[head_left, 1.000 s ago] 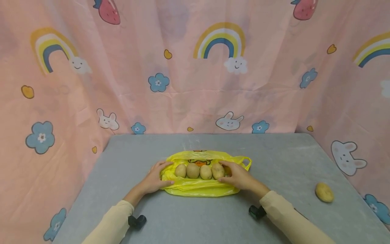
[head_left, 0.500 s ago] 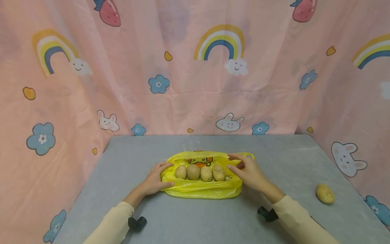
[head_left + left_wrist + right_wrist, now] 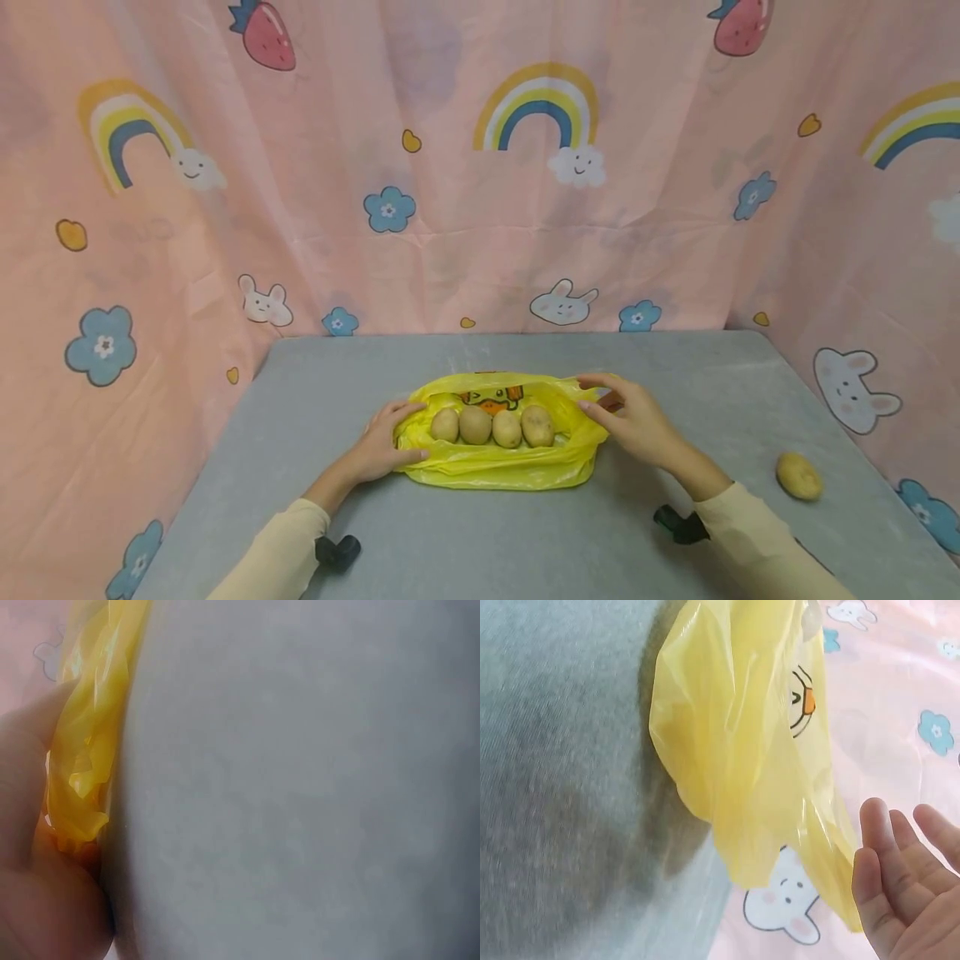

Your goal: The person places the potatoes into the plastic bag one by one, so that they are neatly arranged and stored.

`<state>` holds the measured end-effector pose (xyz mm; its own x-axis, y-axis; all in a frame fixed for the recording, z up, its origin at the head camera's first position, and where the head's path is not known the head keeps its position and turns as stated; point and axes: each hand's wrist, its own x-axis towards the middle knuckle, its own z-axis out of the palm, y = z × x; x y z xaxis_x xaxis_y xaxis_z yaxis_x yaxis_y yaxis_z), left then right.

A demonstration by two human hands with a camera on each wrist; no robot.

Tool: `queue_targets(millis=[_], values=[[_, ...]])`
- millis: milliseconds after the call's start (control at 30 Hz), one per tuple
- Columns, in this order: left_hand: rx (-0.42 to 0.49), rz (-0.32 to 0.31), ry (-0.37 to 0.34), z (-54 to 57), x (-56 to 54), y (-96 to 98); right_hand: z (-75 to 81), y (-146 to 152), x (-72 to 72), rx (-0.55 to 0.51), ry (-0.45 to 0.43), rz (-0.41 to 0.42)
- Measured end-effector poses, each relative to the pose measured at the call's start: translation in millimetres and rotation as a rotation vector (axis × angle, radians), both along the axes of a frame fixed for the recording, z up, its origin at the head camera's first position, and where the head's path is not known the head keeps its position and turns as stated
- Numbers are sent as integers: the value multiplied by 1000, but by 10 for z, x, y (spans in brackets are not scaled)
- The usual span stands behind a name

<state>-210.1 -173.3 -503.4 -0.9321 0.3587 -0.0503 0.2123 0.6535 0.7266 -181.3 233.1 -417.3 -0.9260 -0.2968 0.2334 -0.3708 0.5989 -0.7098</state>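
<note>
A yellow plastic bag (image 3: 495,475) with a printed duck face lies on its side with its mouth spread. Several potatoes (image 3: 537,426) sit in a row in the mouth, one of them browner than the others. At the bag's left end, my left hand (image 3: 378,446) holds the gathered plastic (image 3: 94,742) between thumb and fingers. My right hand (image 3: 633,421) is at the right end, by the bag's handles (image 3: 825,862). Its fingers (image 3: 877,825) are loosely bent and spread, with the plastic just beside the fingertips.
One loose potato (image 3: 799,476) lies on the grey table (image 3: 480,550), to the right of my right arm. A pink printed curtain (image 3: 465,250) stands around the back and sides of the table.
My right hand has let go of the rightmost potato and drawn back right to the bag's handle end. The bag's right side has spread wider. My left hand stays in place.
</note>
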Motion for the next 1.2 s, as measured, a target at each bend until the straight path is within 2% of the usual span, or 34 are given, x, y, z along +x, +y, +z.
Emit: queue_targets(millis=[467, 667, 1200], values=[[0, 18, -1, -8, -8, 10, 85, 303, 141, 38, -3, -40], [4, 19, -6, -10, -2, 10, 114, 447, 201, 86, 0, -68], [-4, 20, -1, -9, -1, 4, 12, 952, 274, 198, -5, -164]])
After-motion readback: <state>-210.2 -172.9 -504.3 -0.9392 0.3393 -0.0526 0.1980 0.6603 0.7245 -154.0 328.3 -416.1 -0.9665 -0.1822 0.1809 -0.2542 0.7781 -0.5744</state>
